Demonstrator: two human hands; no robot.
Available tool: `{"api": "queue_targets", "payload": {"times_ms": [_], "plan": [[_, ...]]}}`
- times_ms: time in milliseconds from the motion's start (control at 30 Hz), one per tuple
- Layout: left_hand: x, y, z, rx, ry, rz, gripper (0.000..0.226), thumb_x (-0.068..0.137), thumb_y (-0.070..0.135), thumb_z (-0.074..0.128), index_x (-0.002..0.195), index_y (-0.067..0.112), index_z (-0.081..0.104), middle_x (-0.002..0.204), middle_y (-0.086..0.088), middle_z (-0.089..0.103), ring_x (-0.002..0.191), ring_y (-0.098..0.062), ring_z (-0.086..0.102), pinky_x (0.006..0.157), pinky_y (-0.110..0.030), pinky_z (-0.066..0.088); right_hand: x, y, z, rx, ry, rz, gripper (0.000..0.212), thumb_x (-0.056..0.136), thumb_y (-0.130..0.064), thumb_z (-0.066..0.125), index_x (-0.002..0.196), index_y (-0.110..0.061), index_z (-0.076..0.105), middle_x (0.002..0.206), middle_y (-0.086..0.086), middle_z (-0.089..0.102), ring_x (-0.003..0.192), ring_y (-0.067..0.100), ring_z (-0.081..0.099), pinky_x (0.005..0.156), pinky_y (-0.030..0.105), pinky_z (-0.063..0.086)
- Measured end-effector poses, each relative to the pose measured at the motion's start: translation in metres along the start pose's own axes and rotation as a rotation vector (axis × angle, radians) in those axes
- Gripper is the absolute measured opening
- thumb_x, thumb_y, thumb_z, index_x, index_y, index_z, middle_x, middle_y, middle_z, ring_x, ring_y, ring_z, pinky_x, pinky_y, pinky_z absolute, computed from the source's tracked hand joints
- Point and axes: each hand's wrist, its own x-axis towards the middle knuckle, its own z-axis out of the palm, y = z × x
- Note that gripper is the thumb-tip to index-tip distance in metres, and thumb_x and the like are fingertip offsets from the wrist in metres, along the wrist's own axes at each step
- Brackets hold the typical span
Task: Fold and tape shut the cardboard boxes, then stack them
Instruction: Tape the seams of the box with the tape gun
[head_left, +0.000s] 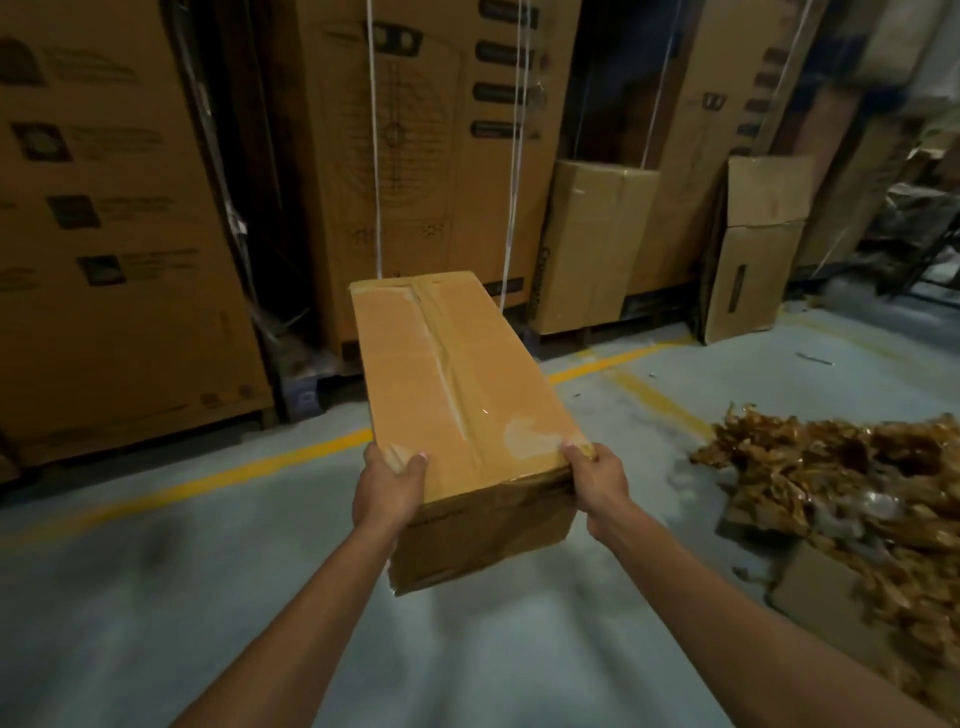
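The left hand (389, 491) grips the near left corner of the box (457, 384). Its thumb lies on top and the rest of the hand wraps round the side. The right hand (597, 483) grips the near right corner the same way, thumb on top by the edge. Both arms reach out in front of the person.

The box is long and brown. It is shut, and a strip of tape (441, 353) runs down the middle of its top from the far end to the near end. The box points away from the person, out over the grey floor (156, 597). I cannot tell if its far end rests on anything.

A yellow line (208, 480) runs across the floor behind the box. To the right lies a heap (831, 483) of shiny brown scraps, with a bit of card (815, 587) beside it. At the back, tall boxes (104, 208) with print on them stand in a row. White strings (376, 156) hang down in front of them. A small box (587, 244) stands there too, and an open box (753, 249) leans further right
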Motion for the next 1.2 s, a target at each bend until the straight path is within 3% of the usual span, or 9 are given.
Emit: {"api": "queue_targets", "payload": {"times_ms": [100,233,400,500,667,900,1000,1133,1200], "plan": [[0.048,-0.006,0.085,-0.030,-0.004,-0.010,0.061,0.096,0.045,0.059,0.144,0.016,0.036,0.135,-0.010,0.056,0.118,-0.036,0.056,0.093,-0.042,0.049,0.096,0.028,-0.003,-0.032,0.008,-0.022,0.031,0.094,-0.041,0.063,0.109,-0.014,0.064,0.105,0.016,0.066,0.100,0.038,0.060,0.086,0.054,0.053],[0.096,-0.028,0.181,-0.089,0.010,-0.048,0.062,0.099,0.042,0.056,0.148,0.015,0.031,0.139,-0.009,0.053,0.119,-0.036,0.054,0.097,-0.041,0.047,0.203,0.061,0.001,-0.051,0.000,-0.094,0.026,0.095,-0.036,0.064,0.107,-0.013,0.062,0.106,0.015,0.066,0.102,0.037,0.060,0.092,0.053,0.052],[0.128,-0.066,0.259,-0.085,0.031,-0.104,0.068,0.100,0.039,0.054,0.153,0.013,0.021,0.143,-0.014,0.051,0.123,-0.038,0.053,0.101,-0.046,0.047,0.279,0.115,0.014,-0.115,-0.030,-0.148,0.047,0.101,-0.030,0.055,0.145,-0.023,0.041,0.129,0.014,0.058,0.116,0.040,0.056,0.098,0.051,0.049],[0.138,-0.094,0.285,-0.045,0.008,-0.152,0.075,0.101,0.036,0.053,0.157,0.010,0.009,0.150,-0.018,0.044,0.129,-0.040,0.049,0.102,-0.044,0.044,0.303,0.155,0.026,-0.177,-0.077,-0.207,0.051,0.103,-0.024,0.052,0.152,-0.020,0.035,0.144,0.013,0.051,0.127,0.038,0.052,0.103,0.045,0.045],[0.150,-0.135,0.318,0.043,-0.046,-0.131,0.082,0.103,0.033,0.049,0.158,0.008,-0.006,0.163,-0.018,0.018,0.146,-0.038,0.028,0.115,-0.043,0.033,0.323,0.212,0.037,-0.200,-0.177,-0.103,0.063,0.103,-0.024,0.054,0.158,-0.016,0.023,0.158,0.015,0.034,0.142,0.036,0.038,0.112,0.042,0.037],[0.167,-0.131,0.333,0.055,-0.015,-0.143,0.078,0.104,0.033,0.047,0.158,0.013,-0.005,0.158,-0.023,0.025,0.134,-0.044,0.042,0.102,-0.044,0.042,0.339,0.227,0.043,-0.158,-0.158,-0.138,0.066,0.102,-0.030,0.056,0.158,-0.015,0.025,0.159,0.012,0.035,0.143,0.032,0.038,0.117,0.045,0.034],[0.161,-0.122,0.329,0.039,-0.051,-0.174,0.078,0.104,0.035,0.046,0.158,0.015,-0.007,0.159,-0.022,0.024,0.135,-0.044,0.041,0.104,-0.046,0.042,0.329,0.225,0.035,-0.057,-0.246,-0.038,0.067,0.100,-0.022,0.060,0.158,-0.021,0.025,0.159,0.011,0.030,0.141,0.032,0.038,0.116,0.046,0.036],[0.153,-0.093,0.303,-0.183,-0.199,-0.385,0.083,0.099,0.055,0.045,0.158,0.009,0.009,0.159,-0.018,0.029,0.139,-0.040,0.038,0.112,-0.050,0.036,0.277,0.195,0.017,0.009,-0.376,0.067,0.069,0.099,-0.018,0.061,0.158,-0.028,0.026,0.158,0.006,0.035,0.138,0.026,0.042,0.113,0.044,0.040],[0.164,-0.097,0.287,-0.308,-0.247,-0.410,0.121,0.065,0.091,0.050,0.152,0.008,0.033,0.153,-0.018,0.042,0.132,-0.039,0.048,0.110,-0.054,0.040,0.245,0.166,0.012,0.075,-0.410,0.081,0.065,0.101,-0.019,0.058,0.157,-0.031,0.027,0.151,0.002,0.040,0.127,0.024,0.049,0.108,0.047,0.044]]}}
